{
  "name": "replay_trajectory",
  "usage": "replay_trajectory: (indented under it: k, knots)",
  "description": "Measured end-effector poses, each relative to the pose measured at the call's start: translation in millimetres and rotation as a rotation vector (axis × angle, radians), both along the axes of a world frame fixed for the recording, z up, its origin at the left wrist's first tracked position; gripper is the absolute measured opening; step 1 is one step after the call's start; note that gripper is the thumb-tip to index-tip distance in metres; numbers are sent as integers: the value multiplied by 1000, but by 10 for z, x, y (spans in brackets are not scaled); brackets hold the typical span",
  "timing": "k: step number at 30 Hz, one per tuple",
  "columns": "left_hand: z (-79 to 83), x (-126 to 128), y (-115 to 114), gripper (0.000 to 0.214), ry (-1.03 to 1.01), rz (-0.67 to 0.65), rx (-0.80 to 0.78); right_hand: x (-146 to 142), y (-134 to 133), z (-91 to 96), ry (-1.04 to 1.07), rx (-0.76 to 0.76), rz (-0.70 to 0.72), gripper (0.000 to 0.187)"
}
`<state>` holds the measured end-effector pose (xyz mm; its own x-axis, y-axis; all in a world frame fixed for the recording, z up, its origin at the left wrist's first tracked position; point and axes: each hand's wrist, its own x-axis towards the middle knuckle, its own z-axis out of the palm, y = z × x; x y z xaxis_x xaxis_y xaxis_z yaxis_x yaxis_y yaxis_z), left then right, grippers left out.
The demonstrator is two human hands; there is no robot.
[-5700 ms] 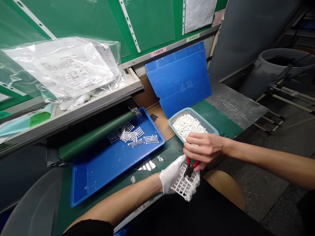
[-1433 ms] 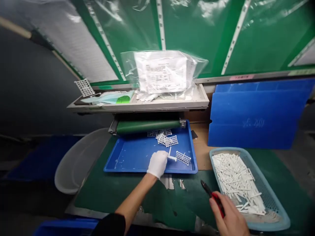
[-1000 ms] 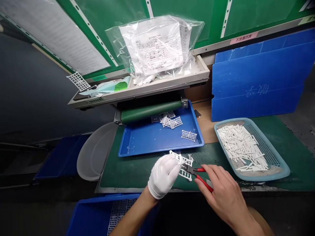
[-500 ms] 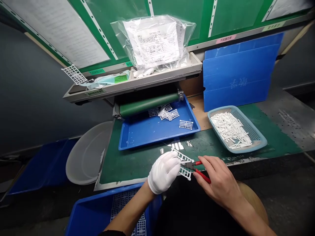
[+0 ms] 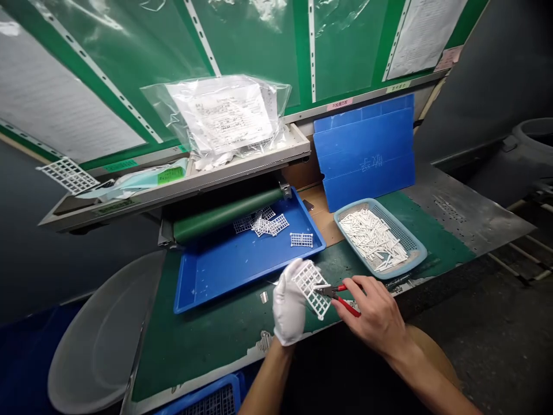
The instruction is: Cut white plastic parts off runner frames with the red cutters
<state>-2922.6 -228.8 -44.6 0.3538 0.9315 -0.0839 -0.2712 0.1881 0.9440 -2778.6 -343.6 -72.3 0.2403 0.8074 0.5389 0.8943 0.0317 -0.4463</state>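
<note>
My left hand [image 5: 290, 305], in a white glove, is closed on the edge of a white plastic grid [image 5: 307, 280], held up in front of the bench. My right hand [image 5: 375, 311], bare, grips a pair of red-handled cutting pliers [image 5: 351, 308]. Their dark jaws touch the grid's middle, near a short white stick that juts from it; I cannot tell whether the jaws are closed on it. To the right stands a light blue basket [image 5: 413, 258] with many white sticks in it. Several more white grids [image 5: 301, 240] lie in a blue tray [image 5: 216, 278].
A green roller [image 5: 228, 216] spans the tray's back. Above it, a shelf [image 5: 242, 167] carries papers in a plastic bag [image 5: 228, 115]. A blue board [image 5: 365, 155] stands behind the basket. Left of the bench is a large pale tub [image 5: 97, 340]; below it, a blue crate [image 5: 233, 383] holds grids.
The view has swung right, so the bench sits further left. My left hand has turned the grid so its flat face shows; the pliers stay at its middle.
</note>
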Motion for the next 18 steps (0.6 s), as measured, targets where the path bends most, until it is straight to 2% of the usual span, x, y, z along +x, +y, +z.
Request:
replay_trajectory:
  k: [2,5,6,8,10,12,15,18]
  knots:
    - [-19,235,-23,74,-66,-99,-268,73,14,-80,-53,-5,-26,35]
    - [-61,534,19,87,15,-165,-518,423,36,-198,-205,20,-1,40]
    - [-81,616,44,88,78,-238,-606,595,47,-222,-273,38,40,44]
    - [-127,757,90,84,217,-478,-749,966,72,-233,-423,96,183,50]
    - [-170,871,121,78,322,-720,-799,1302,106,-199,-554,168,348,53]
    - [-203,967,135,74,388,-858,-810,1548,147,-143,-641,186,455,53]
    - [-227,1102,135,67,446,-920,-836,1756,211,-66,-686,140,519,52]
    - [-232,1253,101,52,465,-936,-828,1883,261,-13,-662,147,587,45]
